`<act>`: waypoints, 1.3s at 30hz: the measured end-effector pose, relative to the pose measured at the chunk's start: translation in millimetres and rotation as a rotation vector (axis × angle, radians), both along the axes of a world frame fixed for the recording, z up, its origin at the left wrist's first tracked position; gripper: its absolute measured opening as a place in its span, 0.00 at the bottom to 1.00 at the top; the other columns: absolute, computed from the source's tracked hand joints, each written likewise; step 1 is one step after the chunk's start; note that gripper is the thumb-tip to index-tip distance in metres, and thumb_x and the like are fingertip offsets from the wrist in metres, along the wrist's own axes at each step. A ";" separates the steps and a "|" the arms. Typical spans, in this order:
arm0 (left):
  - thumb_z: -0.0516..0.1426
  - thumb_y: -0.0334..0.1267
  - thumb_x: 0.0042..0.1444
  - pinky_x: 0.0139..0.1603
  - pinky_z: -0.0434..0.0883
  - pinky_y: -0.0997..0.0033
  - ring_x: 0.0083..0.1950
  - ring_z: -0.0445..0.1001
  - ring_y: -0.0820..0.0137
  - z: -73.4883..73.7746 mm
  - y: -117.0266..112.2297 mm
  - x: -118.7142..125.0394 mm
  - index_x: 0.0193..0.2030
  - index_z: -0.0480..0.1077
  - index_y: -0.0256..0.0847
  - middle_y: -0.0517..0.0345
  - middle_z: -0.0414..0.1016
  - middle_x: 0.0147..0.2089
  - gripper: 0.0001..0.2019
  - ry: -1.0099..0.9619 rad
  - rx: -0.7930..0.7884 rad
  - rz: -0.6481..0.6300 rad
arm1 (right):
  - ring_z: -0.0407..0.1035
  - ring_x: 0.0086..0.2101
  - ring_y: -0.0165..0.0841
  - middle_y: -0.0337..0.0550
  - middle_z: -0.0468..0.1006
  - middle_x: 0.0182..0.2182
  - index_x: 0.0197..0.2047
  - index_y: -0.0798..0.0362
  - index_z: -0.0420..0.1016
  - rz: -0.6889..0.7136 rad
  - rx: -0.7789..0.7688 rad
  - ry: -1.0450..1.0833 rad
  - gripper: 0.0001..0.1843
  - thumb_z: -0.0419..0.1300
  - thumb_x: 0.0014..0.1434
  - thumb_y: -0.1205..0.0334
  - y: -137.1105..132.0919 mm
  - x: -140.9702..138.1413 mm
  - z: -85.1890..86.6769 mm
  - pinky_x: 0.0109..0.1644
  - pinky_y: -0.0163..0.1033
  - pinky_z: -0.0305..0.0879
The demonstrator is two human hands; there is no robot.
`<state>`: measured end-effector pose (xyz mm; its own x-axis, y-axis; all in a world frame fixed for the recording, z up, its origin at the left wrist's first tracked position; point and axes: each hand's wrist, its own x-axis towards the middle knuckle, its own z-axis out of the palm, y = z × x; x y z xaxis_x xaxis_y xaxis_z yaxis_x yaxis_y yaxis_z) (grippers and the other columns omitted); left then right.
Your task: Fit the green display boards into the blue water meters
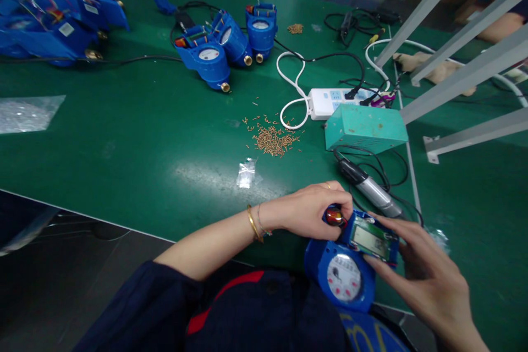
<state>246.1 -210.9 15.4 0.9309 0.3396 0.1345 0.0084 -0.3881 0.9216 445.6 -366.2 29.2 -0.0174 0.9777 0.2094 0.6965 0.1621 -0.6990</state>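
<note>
A blue water meter [344, 272] with a round white dial and a small display module [373, 239] on top sits at the near edge of the green table [136, 143], close to my body. My left hand [307, 210] is curled over the meter's upper left, fingers closed around a red part [335, 216] there. My right hand [424, 278] grips the display module from the right, thumb and fingers pressed on its edge.
A pile of small brass screws [272, 140] lies mid-table, with a small clear bag [246, 172] near it. An electric screwdriver [371, 187], a teal box [365, 127], a white power strip [332, 102] and cables lie right. More blue meters [225, 47] stand far back, others far left [53, 11].
</note>
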 end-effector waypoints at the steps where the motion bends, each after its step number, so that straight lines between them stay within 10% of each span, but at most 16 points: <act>1: 0.64 0.31 0.48 0.49 0.69 0.68 0.47 0.72 0.65 1.7 0.3 -1.5 0.41 0.67 0.40 0.53 0.72 0.45 0.14 0.016 0.001 -0.014 | 0.71 0.50 0.38 0.46 0.74 0.52 0.62 0.47 0.69 0.001 -0.001 0.002 0.26 0.67 0.61 0.64 -0.3 0.5 -0.5 0.53 0.38 0.72; 5: 0.68 0.40 0.47 0.52 0.69 0.65 0.51 0.72 0.60 5.6 -5.2 -2.1 0.57 0.64 0.37 0.48 0.71 0.51 0.31 0.010 -0.011 0.074 | 0.71 0.50 0.38 0.46 0.74 0.51 0.61 0.47 0.70 -0.005 0.007 0.002 0.25 0.67 0.62 0.63 -0.7 1.5 -1.9 0.53 0.37 0.71; 29: 0.69 0.43 0.49 0.57 0.69 0.63 0.55 0.73 0.59 -6.8 -3.2 1.1 0.57 0.70 0.39 0.46 0.74 0.54 0.28 -0.142 -0.113 -0.021 | 0.69 0.58 0.46 0.45 0.72 0.61 0.65 0.44 0.66 -0.072 -0.176 -0.061 0.30 0.66 0.62 0.53 -3.4 0.8 -7.1 0.64 0.53 0.66; 39: 0.69 0.43 0.51 0.52 0.69 0.65 0.50 0.73 0.64 -9.5 -4.1 2.9 0.55 0.72 0.41 0.52 0.75 0.49 0.26 -0.090 -0.109 0.042 | 0.51 0.68 0.47 0.48 0.54 0.71 0.72 0.40 0.56 -0.067 -0.385 0.567 0.46 0.72 0.56 0.49 -10.2 10.5 -9.2 0.68 0.52 0.57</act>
<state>249.0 -215.0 5.9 0.9016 0.3947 0.1771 -0.0623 -0.2866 0.9560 456.2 -376.4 19.9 0.0552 0.9793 -0.1945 0.2057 -0.2018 -0.9576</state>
